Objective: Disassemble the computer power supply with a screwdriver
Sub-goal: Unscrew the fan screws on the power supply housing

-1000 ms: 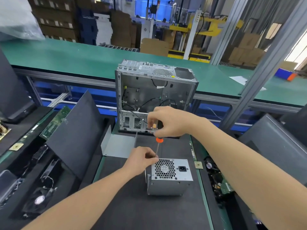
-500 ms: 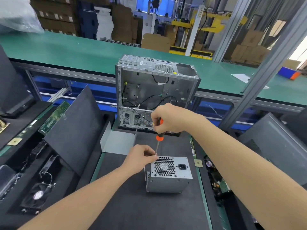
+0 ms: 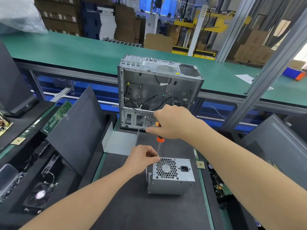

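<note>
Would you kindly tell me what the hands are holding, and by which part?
Both hold the screwdriver: the right hand grips its orange handle, and the left hand pinches the metal shaft near the tip, above the power supply.

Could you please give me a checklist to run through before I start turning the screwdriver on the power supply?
1. Right hand has a full grip round the screwdriver handle: ok.
2. Left hand pinches the shaft near its tip: ok.
3. Tip seated in a screw: cannot tell, the left hand hides it.
4. Power supply stands flat on the mat: ok.
5. Shaft close to upright over the supply's far left corner: ok.
</note>
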Demonstrator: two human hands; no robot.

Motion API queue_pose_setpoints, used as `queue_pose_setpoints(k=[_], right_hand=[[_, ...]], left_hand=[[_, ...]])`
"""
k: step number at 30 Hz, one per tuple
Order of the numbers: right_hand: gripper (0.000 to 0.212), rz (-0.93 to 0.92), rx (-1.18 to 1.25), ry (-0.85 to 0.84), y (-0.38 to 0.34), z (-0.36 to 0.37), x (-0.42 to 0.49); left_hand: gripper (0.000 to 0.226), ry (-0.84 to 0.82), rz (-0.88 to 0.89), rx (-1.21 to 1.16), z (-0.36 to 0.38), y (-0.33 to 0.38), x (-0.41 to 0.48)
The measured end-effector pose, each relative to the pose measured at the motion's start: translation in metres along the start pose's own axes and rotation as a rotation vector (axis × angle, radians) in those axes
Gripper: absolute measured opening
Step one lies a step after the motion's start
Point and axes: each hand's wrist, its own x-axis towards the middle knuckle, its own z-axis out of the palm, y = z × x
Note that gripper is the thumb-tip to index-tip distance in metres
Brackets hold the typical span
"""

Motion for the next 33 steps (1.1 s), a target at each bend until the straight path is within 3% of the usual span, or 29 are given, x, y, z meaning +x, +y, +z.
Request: queue_pose_setpoints(k=[2,4,9,14,23,26,29,33], right_hand=[[0.061,0.08,-0.005,0.018,-0.006,0.003,0.0],[0.052,0.08,0.072,-0.009,-0.004,0.006,0.003],[0.021,-0.088,0.18,-0.07,0.003,0.001,0.002],[0.003,-0.217,0.228,-0.099,0.01,-0.006,0.0],[0.03,-0.232,0.236,-0.221,0.015,-0.016,-0.002],[0.016,-0.163,0.172,-0.114,0.007,-0.008,-0.005],[0.038,0.021,-0.045,0.05,-0.007,0.003,-0.005],[0.029,0.099,0.12,0.052,-0.006,0.007,-0.001]], left_hand=[[0.008,-0.001,-0.007,-0.005,0.0,0.0,0.0],[0.008,-0.006,-0.017,-0.02,0.001,0.0,0.0],[0.004,-0.062,-0.067,-0.115,-0.003,-0.001,0.001],[0.018,-0.147,-0.142,-0.229,-0.007,-0.002,0.002],[0.02,-0.142,-0.204,-0.287,-0.006,-0.003,0.004],[0.021,-0.144,-0.203,-0.289,-0.006,-0.003,0.006],[0.021,-0.152,-0.206,-0.285,-0.006,-0.003,0.007],[0.021,-0.158,-0.199,-0.284,-0.007,-0.006,0.007]])
